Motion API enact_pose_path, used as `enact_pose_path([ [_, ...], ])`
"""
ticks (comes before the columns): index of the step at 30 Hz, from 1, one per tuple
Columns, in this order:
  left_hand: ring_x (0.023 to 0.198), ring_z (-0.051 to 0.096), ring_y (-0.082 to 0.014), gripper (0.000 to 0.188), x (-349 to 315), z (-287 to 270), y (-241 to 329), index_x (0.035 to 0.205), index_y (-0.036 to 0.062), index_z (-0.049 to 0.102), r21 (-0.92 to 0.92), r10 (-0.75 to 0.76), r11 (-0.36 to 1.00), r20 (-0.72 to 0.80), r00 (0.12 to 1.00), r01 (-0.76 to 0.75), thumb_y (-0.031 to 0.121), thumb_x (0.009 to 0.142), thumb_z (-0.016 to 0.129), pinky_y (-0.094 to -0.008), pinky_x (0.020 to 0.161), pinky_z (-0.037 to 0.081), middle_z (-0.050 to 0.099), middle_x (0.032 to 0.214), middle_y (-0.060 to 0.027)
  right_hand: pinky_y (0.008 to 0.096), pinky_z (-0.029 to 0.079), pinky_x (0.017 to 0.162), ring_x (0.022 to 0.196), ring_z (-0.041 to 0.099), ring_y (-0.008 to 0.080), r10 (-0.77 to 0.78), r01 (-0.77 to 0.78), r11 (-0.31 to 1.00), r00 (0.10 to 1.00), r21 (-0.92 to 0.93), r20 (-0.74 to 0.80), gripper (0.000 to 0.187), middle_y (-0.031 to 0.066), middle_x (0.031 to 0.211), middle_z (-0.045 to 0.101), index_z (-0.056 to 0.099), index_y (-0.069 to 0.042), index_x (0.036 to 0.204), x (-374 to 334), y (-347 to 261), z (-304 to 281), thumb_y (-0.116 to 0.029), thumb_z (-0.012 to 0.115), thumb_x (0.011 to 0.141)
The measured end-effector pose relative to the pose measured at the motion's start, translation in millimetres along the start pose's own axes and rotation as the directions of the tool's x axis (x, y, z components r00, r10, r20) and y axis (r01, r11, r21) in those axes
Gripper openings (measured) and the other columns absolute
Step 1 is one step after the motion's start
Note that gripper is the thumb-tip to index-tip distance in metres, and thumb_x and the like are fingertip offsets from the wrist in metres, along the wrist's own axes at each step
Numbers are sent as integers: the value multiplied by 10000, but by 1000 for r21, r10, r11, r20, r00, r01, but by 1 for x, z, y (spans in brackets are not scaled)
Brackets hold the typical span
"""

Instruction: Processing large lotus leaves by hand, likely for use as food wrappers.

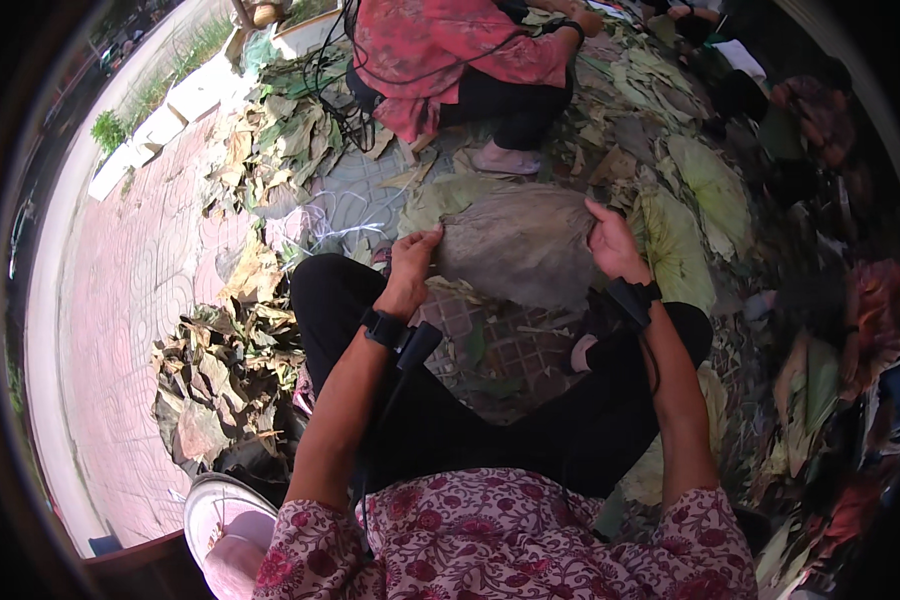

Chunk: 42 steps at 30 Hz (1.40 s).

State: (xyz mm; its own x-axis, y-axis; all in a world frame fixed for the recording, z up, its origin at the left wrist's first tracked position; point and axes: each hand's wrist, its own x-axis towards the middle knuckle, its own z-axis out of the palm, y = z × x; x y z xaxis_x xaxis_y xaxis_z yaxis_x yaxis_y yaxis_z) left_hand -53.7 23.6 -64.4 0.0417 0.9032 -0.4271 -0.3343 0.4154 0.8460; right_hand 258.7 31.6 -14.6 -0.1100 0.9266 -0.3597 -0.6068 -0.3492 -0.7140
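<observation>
Between my two hands is stretched a large dried leaf [515, 243], grey-brown, wrinkled and fan-shaped. My left hand [410, 262] pinches its left edge between thumb and fingers. On the opposite edge my right hand [615, 243] grips it with the thumb on top; the fingers are partly hidden behind the leaf. The leaf is held above the paving in front of my bent knees. Paler green dried leaves [678, 245] lie just to the right of my right hand, and another green leaf [435, 200] shows beyond the held one.
A co-worker in a red patterned top [450, 60] squats just ahead. Crumpled brown leaves [225, 385] are heaped at my left, with more leaves [280, 130] piled farther off. White string [335, 222] lies tangled on the paving. Other people [820, 110] sit along the right.
</observation>
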Motion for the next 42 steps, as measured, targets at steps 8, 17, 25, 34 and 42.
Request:
enact_pose_path([
  [8,665,542,-144,361,5,6,-12,1045,-7,563,233,170,963,-132,976,-136,276,846,664,-293,581,432,560,769,-51,340,458,848,993,608,229,-8,2,998,996,-68,-86,322,108,1117,622,523,-12,1162,9,3,-5,-194,572,901],
  [17,898,574,-309,428,26,3,-37,1072,-8,565,666,515,631,22,857,-396,277,783,698,-402,784,450,590,984,-207,325,455,698,825,621,178,-222,187,966,954,-180,-200,278,41,1043,619,525,-68,1109,9,7,25,-201,624,886],
  [25,1014,544,-352,439,-19,43,-12,1130,33,562,657,505,506,299,810,-558,273,787,694,-399,876,432,559,1053,-194,256,447,625,743,591,108,-104,37,872,988,-488,-111,260,10,899,615,587,-46,1049,9,23,29,-242,625,882],
  [34,1043,558,-311,450,-43,61,-12,1114,-27,523,526,404,601,449,797,-602,215,787,715,-381,890,431,577,1080,-191,225,250,483,569,357,-4,6,66,698,995,-713,98,224,-99,627,438,586,-108,706,-20,28,67,-250,643,871],
  [42,945,585,-331,477,-40,57,-13,1113,-29,497,526,485,540,443,754,-657,242,784,713,-386,818,458,586,990,-188,225,309,527,625,400,7,22,137,640,980,-756,196,199,-88,674,501,651,-44,800,-16,30,80,-231,640,868],
])
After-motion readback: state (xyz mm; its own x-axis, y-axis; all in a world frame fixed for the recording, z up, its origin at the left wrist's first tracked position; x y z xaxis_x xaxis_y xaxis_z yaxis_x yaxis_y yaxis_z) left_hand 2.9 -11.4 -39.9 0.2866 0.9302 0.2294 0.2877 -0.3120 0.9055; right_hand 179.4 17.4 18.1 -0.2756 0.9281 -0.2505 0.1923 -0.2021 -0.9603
